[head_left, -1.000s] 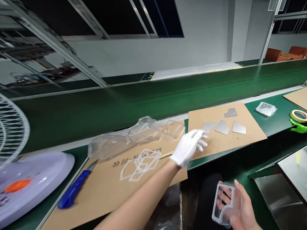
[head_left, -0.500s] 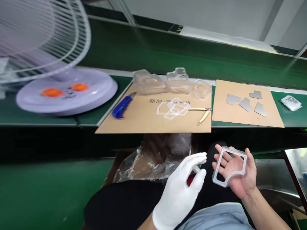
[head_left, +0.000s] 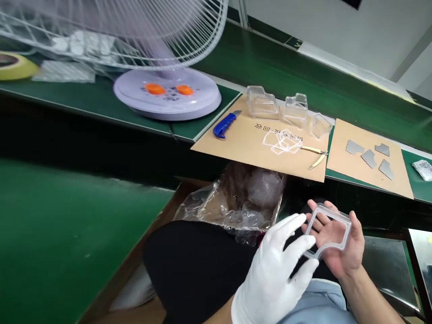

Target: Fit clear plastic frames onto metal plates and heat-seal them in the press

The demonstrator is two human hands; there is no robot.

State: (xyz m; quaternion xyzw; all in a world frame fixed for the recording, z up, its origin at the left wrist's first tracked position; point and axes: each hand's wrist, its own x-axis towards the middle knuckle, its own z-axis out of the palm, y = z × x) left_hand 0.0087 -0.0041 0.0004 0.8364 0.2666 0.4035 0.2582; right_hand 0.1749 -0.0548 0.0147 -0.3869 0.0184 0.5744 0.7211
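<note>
My bare right hand (head_left: 353, 254) holds a clear plastic frame-shaped cover (head_left: 337, 246) above my lap, its palm showing through the middle and the thumb at the right edge. One corner of the cover curves inward. My left hand (head_left: 278, 265), in a white glove, reaches the cover's left edge with its fingers apart. I cannot tell whether the fingertips touch it. On the bench, thin clear cut-out pieces (head_left: 285, 141) lie near yellow-handled nippers (head_left: 317, 156) and a blue-handled knife (head_left: 225, 125). Clear plastic shells (head_left: 265, 105) stand behind them.
Cardboard sheets (head_left: 236, 153) cover part of the green bench, one bearing several grey metal plates (head_left: 369, 158). A fan (head_left: 168, 94) stands at left near yellow tape (head_left: 20, 67). Below the bench is a box lined with clear plastic (head_left: 229, 211). A bubble-wrapped packet (head_left: 423, 170) lies far right.
My left hand has moved right to the cover's edge, its fingers spreading. My right hand still holds the cover. The view has turned left and tilted, showing more of the fan and the tape.
</note>
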